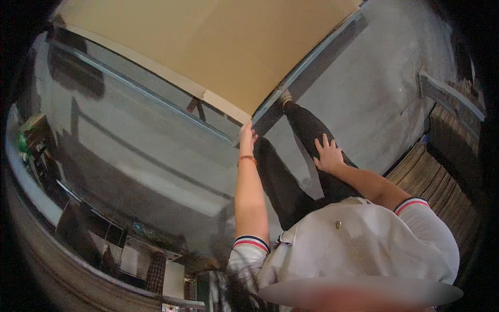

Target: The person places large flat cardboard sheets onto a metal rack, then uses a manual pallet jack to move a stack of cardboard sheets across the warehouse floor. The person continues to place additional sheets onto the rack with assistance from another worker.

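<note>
A large flat tan board with a pale strip along its left edge fills the top of the view. Its near corner meets my left hand, whose fingers are bent and closed at that corner; part of the grip is hidden. A blue-grey metal frame runs beside and below the board, its corner close to my left wrist. My right hand lies on my dark-trousered leg, fingers spread, holding nothing.
Grey floor stretches around the frame. At the right stands a brown slatted wooden bench with a grey arm piece. Cluttered items sit at the far left, and a dim furnished area lies at lower left.
</note>
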A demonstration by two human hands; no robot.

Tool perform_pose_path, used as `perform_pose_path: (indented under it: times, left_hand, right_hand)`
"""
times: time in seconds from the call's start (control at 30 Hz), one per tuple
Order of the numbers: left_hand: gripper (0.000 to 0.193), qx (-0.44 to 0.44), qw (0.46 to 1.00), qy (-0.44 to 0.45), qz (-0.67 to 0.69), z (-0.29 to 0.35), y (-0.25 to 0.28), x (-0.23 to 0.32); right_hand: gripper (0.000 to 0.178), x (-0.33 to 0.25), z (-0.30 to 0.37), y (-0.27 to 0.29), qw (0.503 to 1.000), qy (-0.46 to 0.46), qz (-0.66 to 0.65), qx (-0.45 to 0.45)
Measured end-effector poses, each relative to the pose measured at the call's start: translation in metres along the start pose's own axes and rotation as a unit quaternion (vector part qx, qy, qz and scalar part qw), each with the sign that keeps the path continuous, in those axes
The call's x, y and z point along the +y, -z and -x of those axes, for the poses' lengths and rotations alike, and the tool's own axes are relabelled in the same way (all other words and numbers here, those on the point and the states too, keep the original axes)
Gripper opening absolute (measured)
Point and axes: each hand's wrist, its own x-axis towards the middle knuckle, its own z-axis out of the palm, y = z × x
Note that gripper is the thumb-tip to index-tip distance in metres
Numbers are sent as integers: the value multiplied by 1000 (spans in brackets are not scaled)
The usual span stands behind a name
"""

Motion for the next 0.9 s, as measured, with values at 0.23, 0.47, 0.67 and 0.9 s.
perform_pose_path:
  times: [0.23,0.47,0.67,0.9]
  left_hand:
    - [28,172,984,-42,12,-107,34,58]
    - [52,232,960,-105,-116,-150,20,49]
    - [44,281,920,70,263,-159,-15,46]
    - [53,236,707,32,666,-178,10,43]
  right_hand:
    - [59,-24,-38,2,991,65,-83,89]
    - [58,-18,-47,-2,988,56,-123,69]
    - [57,-21,-49,-5,984,50,-129,111]
    - [56,-21,-61,-4,981,65,-126,130]
